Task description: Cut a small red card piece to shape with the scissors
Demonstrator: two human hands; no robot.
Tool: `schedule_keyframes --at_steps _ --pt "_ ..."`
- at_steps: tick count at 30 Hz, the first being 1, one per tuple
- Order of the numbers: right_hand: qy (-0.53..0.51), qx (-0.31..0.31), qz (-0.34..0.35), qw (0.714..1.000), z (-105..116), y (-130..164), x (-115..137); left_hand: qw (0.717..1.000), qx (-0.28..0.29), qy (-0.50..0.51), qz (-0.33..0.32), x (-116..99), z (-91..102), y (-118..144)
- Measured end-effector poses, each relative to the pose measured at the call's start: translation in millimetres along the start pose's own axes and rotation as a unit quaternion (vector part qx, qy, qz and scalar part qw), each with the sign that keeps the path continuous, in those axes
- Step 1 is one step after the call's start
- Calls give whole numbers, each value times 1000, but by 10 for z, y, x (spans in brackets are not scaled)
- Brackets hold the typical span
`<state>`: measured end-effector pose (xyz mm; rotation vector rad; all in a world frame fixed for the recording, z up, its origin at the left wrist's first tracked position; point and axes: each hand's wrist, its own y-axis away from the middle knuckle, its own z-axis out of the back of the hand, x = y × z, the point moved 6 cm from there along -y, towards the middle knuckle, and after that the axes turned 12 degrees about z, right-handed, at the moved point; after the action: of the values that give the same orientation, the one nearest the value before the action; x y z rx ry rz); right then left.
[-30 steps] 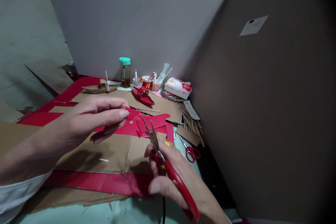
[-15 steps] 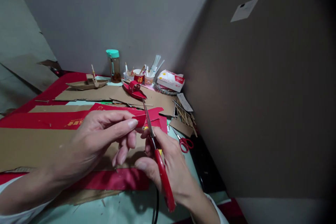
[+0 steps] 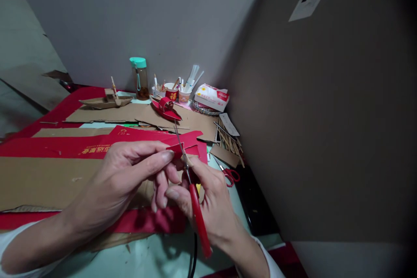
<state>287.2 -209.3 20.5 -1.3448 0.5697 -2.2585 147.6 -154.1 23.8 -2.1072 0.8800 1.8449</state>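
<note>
Left hand [image 3: 127, 171]: thumb and fingers pinching a small red card piece [image 3: 173, 148], held up over the near sheets. Right hand [image 3: 215, 202]: wrapped round the red handles of the scissors [image 3: 199, 221], blades pointing away and upward at the card's right edge; whether they bite into it is hard to tell from this angle. Beneath the hands: a brown cardboard sheet [image 3: 48, 178] with red parts, on the pale green worktop [image 3: 137, 258]. Right of the right hand: second scissors [image 3: 232, 177], lying flat; sticks [image 3: 230, 142] beyond. Further back: red model boat [image 3: 165, 112], brown model boat [image 3: 104, 102] to its left, bottle [image 3: 140, 80] standing behind.
</note>
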Motion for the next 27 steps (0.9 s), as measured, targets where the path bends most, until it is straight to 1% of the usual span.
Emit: schedule_keyframes --at_steps 4,11,17,21,23,27 --pt "-20 -6 12 1000 32 -10 10 1000 3 -28 -9 -24 34 25" --pt "-5 18 26 999 93 -10 28 995 4 -94 -42 -130 115 18" --pt "-19 37 29 999 92 0 -10 991 -9 -130 -25 -137 207 19" --pt "-17 49 40 998 93 20 -2 982 -26 -187 -25 -199 259 64" --pt "-16 53 46 997 91 24 11 977 -28 -208 -40 -271 242 74" --pt "-12 53 60 997 95 20 36 972 -29 -214 -94 -427 179 77"
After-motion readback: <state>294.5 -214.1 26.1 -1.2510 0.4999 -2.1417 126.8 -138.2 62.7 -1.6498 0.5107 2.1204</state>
